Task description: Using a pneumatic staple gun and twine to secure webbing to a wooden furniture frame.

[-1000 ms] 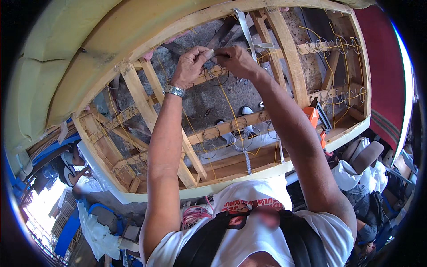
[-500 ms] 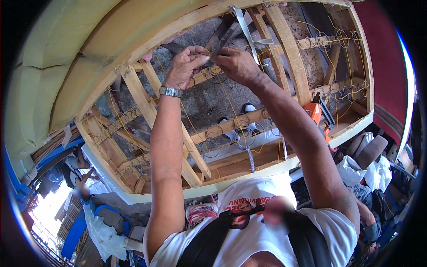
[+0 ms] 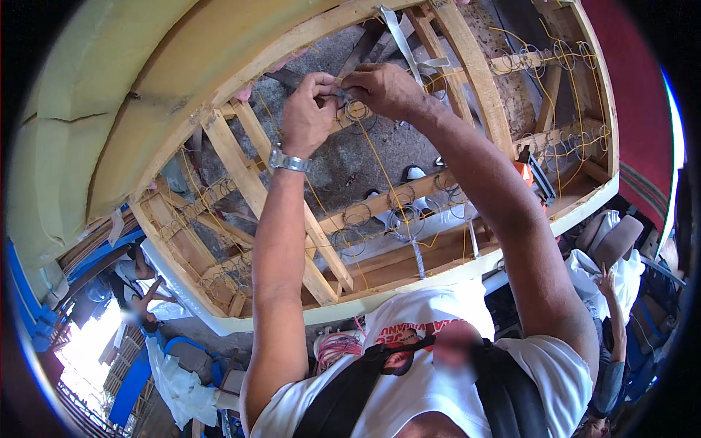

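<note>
Both my hands meet over the far middle of a wooden sofa frame [image 3: 478,87]. My left hand [image 3: 305,120], with a metal watch [image 3: 289,159] on its wrist, is closed in a pinch. My right hand [image 3: 388,90] pinches right beside it, the fingertips almost touching. A thin yellow cord [image 3: 374,153] runs up from the near rail to the fingers, which appear to grip its end. Just below them a wire coil spring [image 3: 358,111] sits on a crossbar. My fingers partly hide the knot or loop there.
Coil springs laced with yellow cord line the rails, as at the right [image 3: 562,55]. An orange staple gun [image 3: 523,173] rests at the frame's right. A white strap [image 3: 398,38] hangs from the far rail. Yellow foam [image 3: 87,87] covers the left side. Other people work at the edges.
My right hand has risen slightly and bent over at the wrist. The left hand has turned, its back now showing more. The view has shifted a little.
</note>
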{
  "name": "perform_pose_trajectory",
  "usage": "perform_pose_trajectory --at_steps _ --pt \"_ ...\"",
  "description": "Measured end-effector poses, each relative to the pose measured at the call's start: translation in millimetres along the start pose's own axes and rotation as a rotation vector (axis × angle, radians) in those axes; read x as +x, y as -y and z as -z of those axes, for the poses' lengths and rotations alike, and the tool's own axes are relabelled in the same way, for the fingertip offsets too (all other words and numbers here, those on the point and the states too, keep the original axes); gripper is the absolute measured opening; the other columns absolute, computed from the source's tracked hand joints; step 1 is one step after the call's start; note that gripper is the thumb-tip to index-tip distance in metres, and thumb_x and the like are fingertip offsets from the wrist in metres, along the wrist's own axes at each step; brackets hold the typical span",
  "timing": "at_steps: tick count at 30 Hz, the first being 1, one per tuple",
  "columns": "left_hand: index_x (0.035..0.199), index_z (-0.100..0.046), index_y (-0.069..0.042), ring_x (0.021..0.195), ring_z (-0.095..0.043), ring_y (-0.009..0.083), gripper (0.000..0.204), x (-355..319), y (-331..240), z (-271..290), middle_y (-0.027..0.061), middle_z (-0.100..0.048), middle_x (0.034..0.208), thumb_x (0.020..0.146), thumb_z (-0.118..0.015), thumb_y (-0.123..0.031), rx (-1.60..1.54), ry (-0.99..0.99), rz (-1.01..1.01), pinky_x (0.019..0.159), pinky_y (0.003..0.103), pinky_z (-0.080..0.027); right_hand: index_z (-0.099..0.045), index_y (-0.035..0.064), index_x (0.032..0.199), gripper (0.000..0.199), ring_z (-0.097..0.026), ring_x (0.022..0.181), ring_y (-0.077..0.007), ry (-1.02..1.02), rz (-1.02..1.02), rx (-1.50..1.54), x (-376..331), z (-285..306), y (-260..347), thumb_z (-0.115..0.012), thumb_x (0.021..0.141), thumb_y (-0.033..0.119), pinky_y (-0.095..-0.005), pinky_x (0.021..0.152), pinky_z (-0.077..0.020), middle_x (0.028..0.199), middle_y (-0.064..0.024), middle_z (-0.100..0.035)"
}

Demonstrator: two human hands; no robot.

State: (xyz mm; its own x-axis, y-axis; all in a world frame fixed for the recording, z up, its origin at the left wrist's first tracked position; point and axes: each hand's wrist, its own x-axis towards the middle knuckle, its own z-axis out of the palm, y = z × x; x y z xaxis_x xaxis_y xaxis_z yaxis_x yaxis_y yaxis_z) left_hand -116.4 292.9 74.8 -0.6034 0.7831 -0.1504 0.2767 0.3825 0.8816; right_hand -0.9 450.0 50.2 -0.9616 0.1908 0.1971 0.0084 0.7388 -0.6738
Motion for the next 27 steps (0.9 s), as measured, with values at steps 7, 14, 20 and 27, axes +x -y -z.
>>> perform_pose_trajectory --at_steps 7,14,20,27 --pt "0.104 -0.059 -0.005 0.074 -0.069 0.0266 0.025 -17 1 -41 0.0123 -0.070 0.084 0.081 -0.070 -0.005 0.318 -0.337 -0.119 0.067 0.035 -0.054 -0.056 0.0076 0.102 0.019 -0.064 0.083 -0.0361 -0.079 -0.272 -0.091 -11 -25 9 -0.061 0.084 0.013 -0.0445 0.066 -0.0527 0.093 -0.0141 -0.063" --pt "0.115 -0.063 0.001 0.078 -0.066 0.0117 0.027 10 12 -9 0.0117 -0.072 0.091 0.091 -0.064 -0.012 -0.159 -0.055 0.036 0.069 0.028 -0.053 -0.053 0.0079 0.094 0.011 -0.063 0.075 -0.0365 -0.311 -0.167 -0.010 -15 -24 9 -0.058 0.086 0.015 -0.0450 0.062 -0.0517 0.083 -0.0136 -0.059" --pt "0.109 -0.069 -0.007 0.069 -0.054 0.0019 0.022 30 15 7 -0.0048 -0.065 0.085 0.094 -0.065 -0.023 -0.424 0.285 0.401 0.059 0.019 -0.044 -0.054 0.0058 0.095 0.011 -0.062 0.081 -0.0366 -0.266 -0.103 0.104 -15 -11 10 -0.058 0.086 0.012 -0.0442 0.067 -0.0517 0.082 -0.0143 -0.058" --pt "0.098 -0.067 -0.004 0.071 -0.058 0.0089 0.021 35 23 10 0.0018 -0.067 0.081 0.094 -0.063 -0.023 -0.006 0.208 0.084 0.065 0.026 -0.048 -0.060 0.0054 0.093 0.017 -0.065 0.081 -0.0370 -0.044 -0.175 -0.061 -7 25 10 -0.059 0.089 0.022 -0.0459 0.068 -0.0519 0.085 -0.0162 -0.064"
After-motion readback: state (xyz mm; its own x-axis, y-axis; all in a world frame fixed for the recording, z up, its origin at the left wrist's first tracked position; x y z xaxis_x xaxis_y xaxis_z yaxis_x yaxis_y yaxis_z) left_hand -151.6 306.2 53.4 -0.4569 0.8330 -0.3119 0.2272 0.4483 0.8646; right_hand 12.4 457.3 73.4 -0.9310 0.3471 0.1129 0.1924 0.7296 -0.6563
